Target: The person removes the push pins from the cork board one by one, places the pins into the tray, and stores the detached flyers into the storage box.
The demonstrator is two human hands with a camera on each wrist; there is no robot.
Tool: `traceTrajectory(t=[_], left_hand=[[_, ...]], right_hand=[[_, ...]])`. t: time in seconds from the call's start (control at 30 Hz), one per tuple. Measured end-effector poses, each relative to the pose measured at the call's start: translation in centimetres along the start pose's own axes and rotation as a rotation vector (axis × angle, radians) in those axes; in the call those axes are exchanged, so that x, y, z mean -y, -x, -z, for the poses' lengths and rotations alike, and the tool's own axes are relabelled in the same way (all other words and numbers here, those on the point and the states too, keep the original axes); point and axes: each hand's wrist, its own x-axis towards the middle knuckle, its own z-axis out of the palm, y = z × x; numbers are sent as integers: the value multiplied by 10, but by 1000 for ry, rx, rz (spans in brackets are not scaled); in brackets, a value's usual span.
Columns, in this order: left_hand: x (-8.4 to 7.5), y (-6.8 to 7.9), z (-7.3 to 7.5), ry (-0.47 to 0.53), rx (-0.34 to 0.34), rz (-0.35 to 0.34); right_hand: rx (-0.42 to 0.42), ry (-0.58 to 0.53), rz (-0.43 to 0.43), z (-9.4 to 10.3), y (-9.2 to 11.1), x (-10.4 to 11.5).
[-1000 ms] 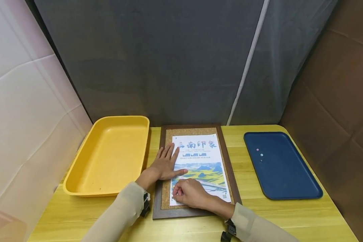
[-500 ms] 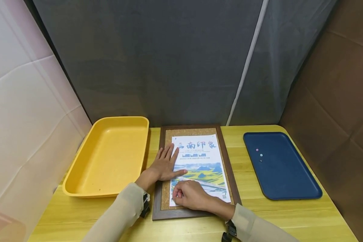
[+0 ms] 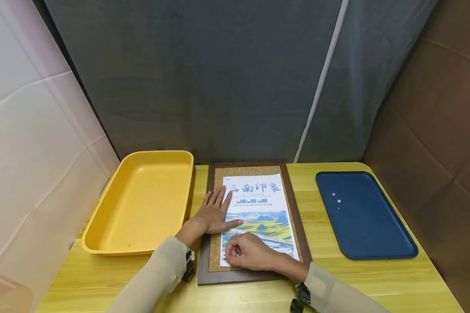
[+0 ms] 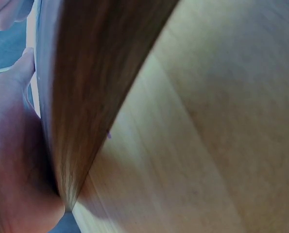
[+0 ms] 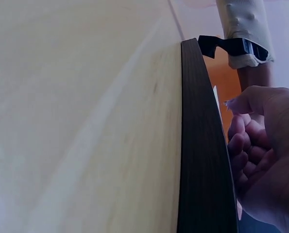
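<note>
A printed poster (image 3: 258,217) with blue lettering and a landscape lies on a cork board (image 3: 215,261) in a brown wooden frame (image 3: 235,277). My left hand (image 3: 214,216) rests spread on the poster's left side, palm down over the frame's edge. At the poster's lower left corner is my right hand (image 3: 250,252), fingers curled and thumb drawn in. In the right wrist view a small clear push pin (image 5: 227,103) shows at its fingertips, mostly hidden by them. Small pins (image 3: 227,178) dot the poster's upper corners.
A deep yellow tray (image 3: 141,204) stands left of the board. To the right lies a shallow blue tray (image 3: 372,221) with a pink pin (image 3: 334,194), a pale pin (image 3: 339,201) and a third small pin. A grey curtain closes off the back of the table.
The right hand has shifted slightly to the right from the lower left corner, its wrist moving with it. The left hand, poster and board stay in place.
</note>
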Motion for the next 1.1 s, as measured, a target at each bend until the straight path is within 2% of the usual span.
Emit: traceTrajectory(t=[0.2,0.43,0.8,1.1], left_hand=[[2,-1,-3,-6,-8,-1],[0,1,0,-6,-12,-7],[-1,1,0,-9,-5,2],[-4,1,3,-19,18,27]], right_hand=[[9,-79,37,6,2,-3],[18,-135,112,14,6,-8],[-10,-154,213,32,12,-18],[-27,-144,181,49,16,-22]])
